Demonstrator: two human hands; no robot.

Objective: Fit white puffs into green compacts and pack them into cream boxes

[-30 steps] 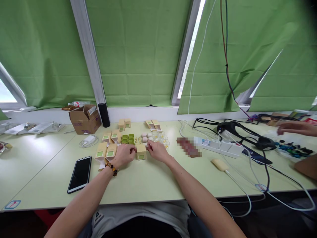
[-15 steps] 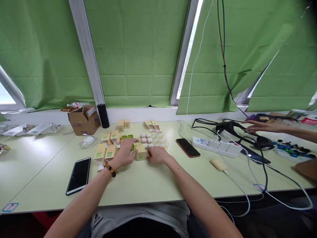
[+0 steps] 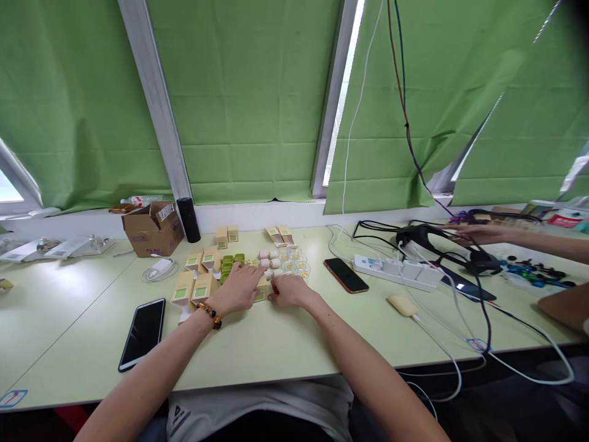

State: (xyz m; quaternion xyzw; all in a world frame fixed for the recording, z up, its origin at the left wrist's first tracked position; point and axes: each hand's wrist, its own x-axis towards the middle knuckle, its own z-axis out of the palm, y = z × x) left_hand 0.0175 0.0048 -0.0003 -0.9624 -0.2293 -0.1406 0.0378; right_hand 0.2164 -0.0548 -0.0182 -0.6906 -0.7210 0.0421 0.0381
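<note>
My left hand (image 3: 237, 291), with a bead bracelet on its wrist, lies with fingers stretched flat over a small tan box with a green label (image 3: 262, 294). My right hand (image 3: 288, 291) is curled against the right side of that box. Just behind the box are small green trays (image 3: 232, 261), pinkish-white capsules (image 3: 269, 258) and clear cups with yellow contents (image 3: 294, 265). Two more tan boxes (image 3: 193, 287) stand to the left of my left hand.
A black phone (image 3: 142, 331) lies at front left. Behind it are a cardboard box (image 3: 151, 228) and a black cylinder (image 3: 186, 220). To the right are a phone (image 3: 345, 275), a power strip (image 3: 396, 270), tangled cables and a black headset (image 3: 423, 236). A co-worker's hand (image 3: 478, 233) is there too.
My left hand let go of the box's left side and spread flat over its top. My right hand drew in and curled against the box. The co-worker's hand reached left to the headset.
</note>
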